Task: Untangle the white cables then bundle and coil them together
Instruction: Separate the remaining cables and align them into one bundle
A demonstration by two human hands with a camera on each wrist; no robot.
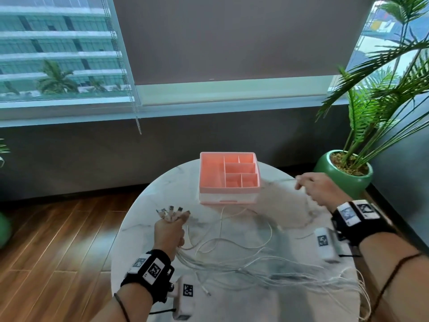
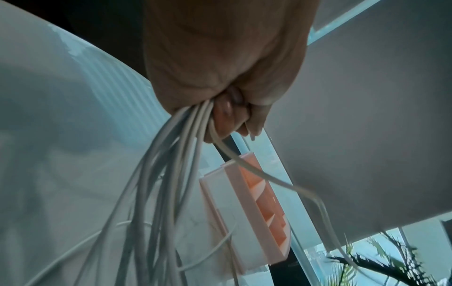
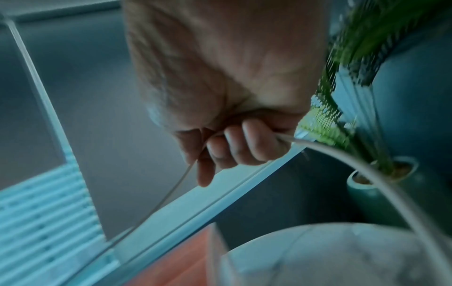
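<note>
Nearest, the thin white cables [image 1: 267, 268] trail slack across the round white marble table [image 1: 255, 303], their long run lying left to right. The left hand [image 1: 168, 231] clenches their gathered plug ends in a fist. Farther right, the right hand [image 1: 318, 187] pinches one blurred strand, raised clear of the table. Beyond stands a pink plastic compartment organiser [image 1: 228, 177]. Judged: strand needs drawing rightward, away from the fist.

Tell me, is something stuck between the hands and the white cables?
Nothing visible is. The left hand already grips the white cables near their plugs, and the right hand holds one cable up. The pink organizer sits behind, out of the way.
</note>
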